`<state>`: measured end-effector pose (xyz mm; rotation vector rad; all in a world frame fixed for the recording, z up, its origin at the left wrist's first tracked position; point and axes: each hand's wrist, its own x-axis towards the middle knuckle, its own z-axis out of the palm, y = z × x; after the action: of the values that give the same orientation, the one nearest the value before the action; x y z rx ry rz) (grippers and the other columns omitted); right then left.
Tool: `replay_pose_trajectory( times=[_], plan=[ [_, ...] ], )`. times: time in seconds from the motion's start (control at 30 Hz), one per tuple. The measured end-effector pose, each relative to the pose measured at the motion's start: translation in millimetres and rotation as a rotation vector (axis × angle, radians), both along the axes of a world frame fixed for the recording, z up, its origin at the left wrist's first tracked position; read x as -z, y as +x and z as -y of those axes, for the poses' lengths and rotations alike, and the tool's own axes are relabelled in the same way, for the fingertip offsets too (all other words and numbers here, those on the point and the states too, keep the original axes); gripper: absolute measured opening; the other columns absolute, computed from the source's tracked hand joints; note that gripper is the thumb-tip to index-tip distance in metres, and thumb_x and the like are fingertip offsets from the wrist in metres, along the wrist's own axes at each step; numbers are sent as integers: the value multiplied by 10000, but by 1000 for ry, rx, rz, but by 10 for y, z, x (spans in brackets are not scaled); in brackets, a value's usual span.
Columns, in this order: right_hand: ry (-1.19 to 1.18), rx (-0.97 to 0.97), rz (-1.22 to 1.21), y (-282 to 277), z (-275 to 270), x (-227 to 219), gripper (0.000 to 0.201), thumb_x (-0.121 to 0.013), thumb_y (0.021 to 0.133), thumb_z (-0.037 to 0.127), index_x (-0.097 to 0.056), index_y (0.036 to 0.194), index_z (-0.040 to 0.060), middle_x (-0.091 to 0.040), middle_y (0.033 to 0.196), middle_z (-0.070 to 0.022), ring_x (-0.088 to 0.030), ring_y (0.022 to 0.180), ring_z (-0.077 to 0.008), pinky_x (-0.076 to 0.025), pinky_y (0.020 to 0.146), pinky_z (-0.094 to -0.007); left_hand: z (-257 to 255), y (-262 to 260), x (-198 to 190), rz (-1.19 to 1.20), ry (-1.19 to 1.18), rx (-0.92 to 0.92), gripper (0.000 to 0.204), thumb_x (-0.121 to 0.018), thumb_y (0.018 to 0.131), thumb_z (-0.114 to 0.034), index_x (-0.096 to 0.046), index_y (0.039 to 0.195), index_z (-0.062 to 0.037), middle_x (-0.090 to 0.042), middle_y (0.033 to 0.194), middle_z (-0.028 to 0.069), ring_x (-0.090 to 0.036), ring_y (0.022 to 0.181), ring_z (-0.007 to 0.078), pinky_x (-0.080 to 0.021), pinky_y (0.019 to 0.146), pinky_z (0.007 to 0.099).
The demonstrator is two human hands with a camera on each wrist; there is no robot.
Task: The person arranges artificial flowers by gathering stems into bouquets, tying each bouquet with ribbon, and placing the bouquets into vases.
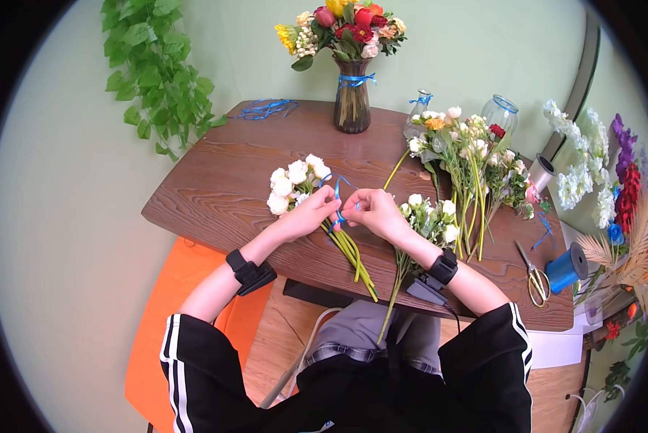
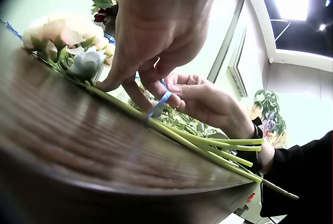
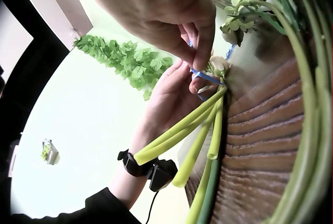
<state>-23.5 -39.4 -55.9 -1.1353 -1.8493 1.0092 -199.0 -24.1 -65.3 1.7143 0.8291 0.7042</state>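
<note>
A bunch of white roses (image 1: 297, 172) lies on the table, its green stems (image 1: 353, 252) running toward the front edge. A thin blue ribbon (image 2: 159, 104) loops around these stems. My left hand (image 1: 315, 213) is over the stems just below the blooms, its thumb and fingertips pinching the ribbon. From the other side my right hand (image 1: 377, 211) also pinches the ribbon (image 3: 207, 77) between thumb and forefinger, close to the left fingertips. One loose ribbon loop sticks up above the hands in the head view.
To the right lie a smaller bunch of white flowers (image 1: 447, 216), whose stems overhang the front edge, and a larger pile of mixed flowers (image 1: 475, 144). Scissors (image 1: 537, 285) and a blue ribbon spool (image 1: 566, 268) sit at the right. A filled vase (image 1: 352, 101) stands at the back.
</note>
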Motion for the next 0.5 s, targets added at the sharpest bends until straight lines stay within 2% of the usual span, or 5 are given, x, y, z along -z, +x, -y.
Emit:
replay_pose_trajectory(
  times=[0.13,0.33,0.5],
  plan=[
    [71,-77,108,-10,91,-81,79,-588,712,50,-563,759,-9,-607,642,-52,-577,616,-72,-439,557,-198,-3,-8,11,0,-27,-39,173,-368,889,-229,-384,891,-57,-538,686,36,-518,661,86,-386,681,211],
    [225,-94,172,-84,163,-134,77,-582,716,49,-529,725,-6,-619,674,-79,-580,614,-81,-432,555,-211,-36,-21,38,-24,-21,-38,162,-365,890,-220,-380,888,-58,-533,684,33,-514,660,82,-378,702,217],
    [110,-113,191,-108,130,-112,88,-587,713,57,-529,737,-3,-617,664,-81,-577,599,-93,-436,571,-227,2,-43,17,-7,-99,-26,156,-361,890,-213,-377,878,-59,-535,673,36,-520,654,88,-377,704,218]
  ],
)
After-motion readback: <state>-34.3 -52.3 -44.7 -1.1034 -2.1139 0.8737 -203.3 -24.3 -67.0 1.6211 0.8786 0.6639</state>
